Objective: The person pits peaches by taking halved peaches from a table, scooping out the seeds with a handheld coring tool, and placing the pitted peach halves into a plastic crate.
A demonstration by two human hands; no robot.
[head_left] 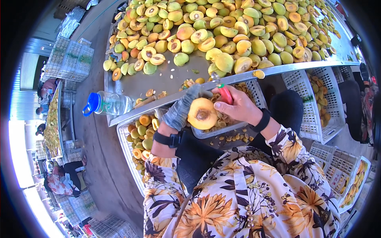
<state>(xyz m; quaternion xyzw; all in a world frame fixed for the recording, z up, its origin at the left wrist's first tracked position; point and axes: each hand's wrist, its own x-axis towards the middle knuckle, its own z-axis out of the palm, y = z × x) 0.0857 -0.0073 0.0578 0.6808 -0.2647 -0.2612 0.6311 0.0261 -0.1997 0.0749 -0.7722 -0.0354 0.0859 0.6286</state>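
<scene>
My left hand (pixel 185 104), in a grey knit glove, holds a halved yellow peach (pixel 202 114), its cut face and brown pit area turned up to the camera. My bare right hand (pixel 238 104) grips the red handle of a small pitting tool (pixel 225 94) with a green band; its metal end points up toward the table edge. The right thumb is close beside the fruit half. Below both hands sits a plastic crate (pixel 205 135) with peach scraps. Many halved and whole green-yellow peaches (pixel 224 62) are heaped on the metal table (pixel 190 64) in front of me.
A clear bottle with a blue lid (pixel 114 103) lies at the table's left corner. A white crate of peach halves (pixel 131 160) is at my left, another crate (pixel 324 104) at right. Crates (pixel 336 169) stand lower right. A seated person (pixel 61 180) is at far left.
</scene>
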